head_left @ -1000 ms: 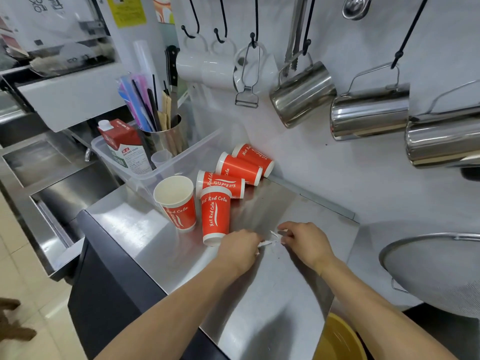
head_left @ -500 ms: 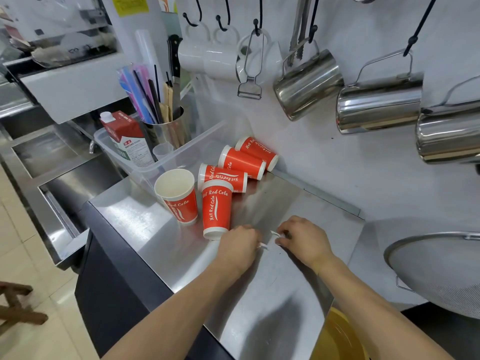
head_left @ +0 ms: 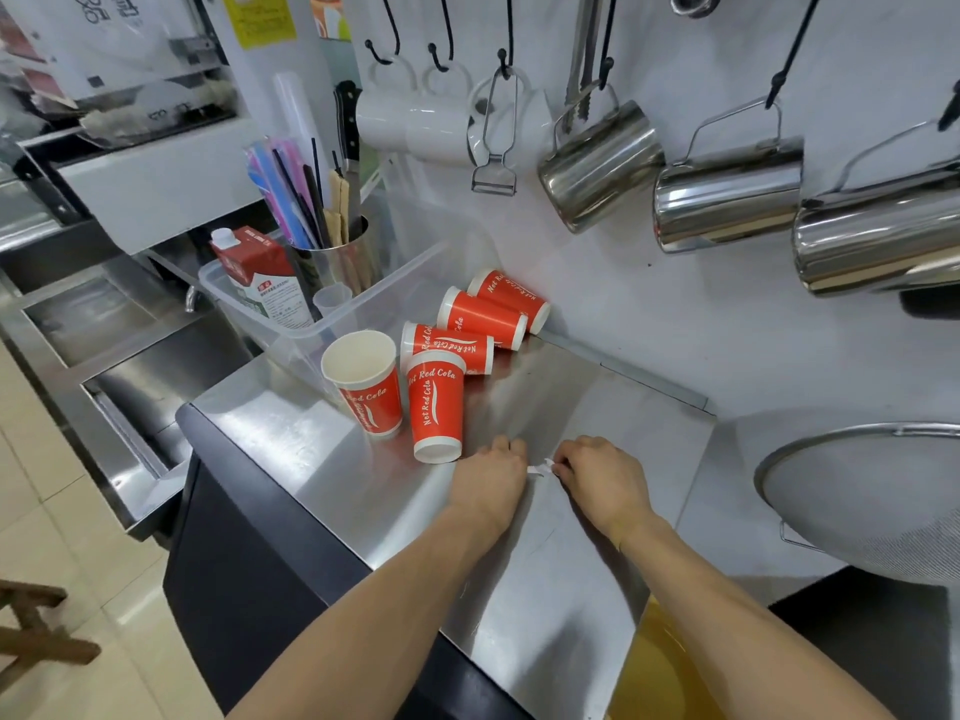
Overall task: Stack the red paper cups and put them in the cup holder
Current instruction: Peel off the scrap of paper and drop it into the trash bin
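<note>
Both hands pinched a white scrap point(head_left: 540, 468) on the bench point(head_left: 571, 563); the nearest of 5 red cups point(head_left: 435, 407) stood inverted, long axis upright, just beyond-left of the left grip point(head_left: 491, 472), farther from the right grip point(head_left: 602, 478).

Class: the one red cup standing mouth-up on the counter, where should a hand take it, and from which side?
Grip the upright cup around its upper wall, coming from the front; the clear bin crowds its back, another cup its right.

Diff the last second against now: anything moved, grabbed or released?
Nothing picked up or released. Both hands, left hand and right hand, stay on the steel counter fiddling with a small white scrap. The five red paper cups lie unmoved; only the camera shifted.
</note>
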The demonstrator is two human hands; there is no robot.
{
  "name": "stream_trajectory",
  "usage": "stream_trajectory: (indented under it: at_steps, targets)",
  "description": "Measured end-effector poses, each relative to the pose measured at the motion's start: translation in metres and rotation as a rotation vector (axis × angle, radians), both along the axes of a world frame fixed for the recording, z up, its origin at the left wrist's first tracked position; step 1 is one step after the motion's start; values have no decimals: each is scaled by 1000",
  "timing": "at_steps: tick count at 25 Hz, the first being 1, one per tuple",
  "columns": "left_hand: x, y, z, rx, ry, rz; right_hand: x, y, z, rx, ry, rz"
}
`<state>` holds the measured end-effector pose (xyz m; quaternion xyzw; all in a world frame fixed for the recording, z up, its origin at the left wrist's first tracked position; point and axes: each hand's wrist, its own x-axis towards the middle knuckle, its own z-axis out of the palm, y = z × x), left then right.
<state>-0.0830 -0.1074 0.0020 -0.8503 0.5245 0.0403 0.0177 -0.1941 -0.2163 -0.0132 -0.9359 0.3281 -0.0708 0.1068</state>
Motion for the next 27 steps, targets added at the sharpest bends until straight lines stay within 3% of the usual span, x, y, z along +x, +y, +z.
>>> stream_trajectory:
  at_steps: [3,12,18,27]
  targets:
    - [2,9,-4,-24,49,-1,-18,14,0,0,6,-42]
    - [12,74,-11,-319,478,-15,-61,81,13,-3,-58,-177]
    - [4,132,-12,-416,721,-93,-100,151,13,-39,-106,-267]
    - [-47,209,-28,-380,991,-350,-171,297,10,19,-126,-549]
